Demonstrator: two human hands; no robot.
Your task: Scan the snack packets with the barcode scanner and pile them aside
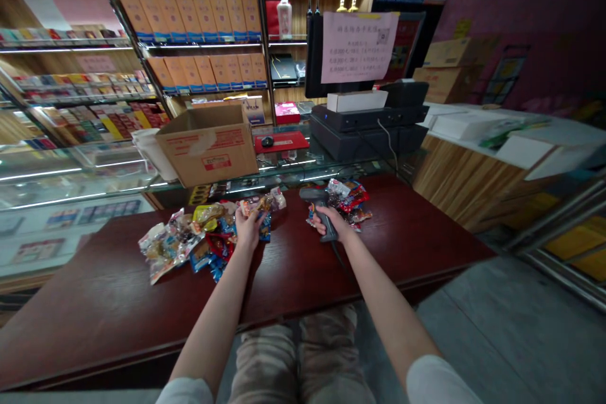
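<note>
My right hand [329, 222] is wrapped round the handle of a dark barcode scanner [312, 194], whose head points to the left above the table. In my left hand [249, 225] is a clear snack packet [267, 202] with brownish food inside, its far end sticking out to the right. Beside and under that hand lies a pile of snack packets [175, 237], some clear, others blue, red or yellow. A smaller heap of packets [348, 192], red, blue and clear, sits just behind my right hand. The scanner's cable runs down below its grip.
Both heaps rest on a dark red wooden table [113, 303]. Behind it, a glass counter holds an open cardboard box [208, 145], a mouse [267, 141] on a red mat, and a black cash register [369, 129] with a paper sign. Shelves of boxed goods stand further back.
</note>
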